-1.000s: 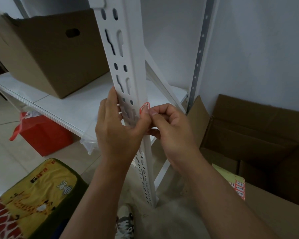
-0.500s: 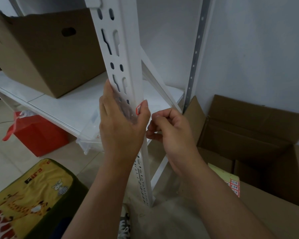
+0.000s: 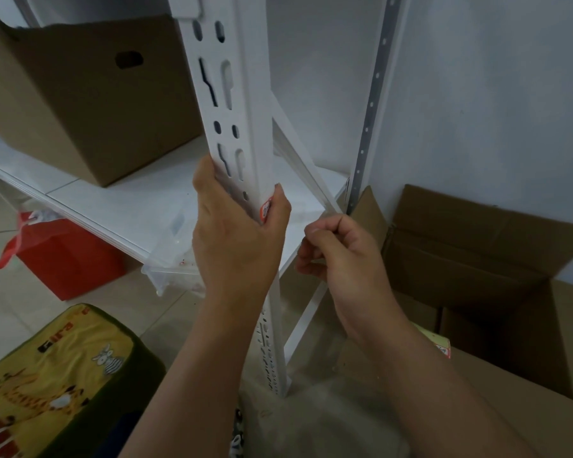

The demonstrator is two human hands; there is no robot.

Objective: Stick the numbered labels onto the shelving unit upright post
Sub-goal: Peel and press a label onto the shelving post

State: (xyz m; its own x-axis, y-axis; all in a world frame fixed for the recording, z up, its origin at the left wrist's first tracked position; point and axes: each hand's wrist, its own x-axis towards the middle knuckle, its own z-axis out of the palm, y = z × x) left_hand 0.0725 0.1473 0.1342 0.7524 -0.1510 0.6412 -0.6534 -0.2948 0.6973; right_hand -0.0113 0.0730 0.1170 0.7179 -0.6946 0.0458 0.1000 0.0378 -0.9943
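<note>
Right now I see the label point(image 3: 266, 211), a small red-and-white sticker, on the white slotted upright post point(image 3: 242, 127) of the shelving unit, sitting at the post's right-hand corner edge around the height of the shelf board point(image 3: 119, 200). Its print is too small for me to read. My left hand point(image 3: 235, 239) is wrapped round the post from the front, fingers curled over the slotted face on the left and the thumb point(image 3: 278, 209) laid against the label, pressing it to the metal. My right hand point(image 3: 341, 256) is just beside the post, to its right and a little lower, not touching it; the fingers are curled in with thumb and forefinger drawn together, and I cannot tell whether anything is pinched between them.

On the shelf board to the left stands a closed cardboard box point(image 3: 80, 104) with a handle cutout. Under the shelf there is a red bag point(image 3: 63, 256) and a clear plastic container point(image 3: 169, 259). At the lower left lies a yellow cushion point(image 3: 53, 385) with cartoon animals. To the right an open cardboard box point(image 3: 477, 259) sits on the floor against the wall, and a sheet of labels point(image 3: 442, 345) peeks out past my right forearm.
</note>
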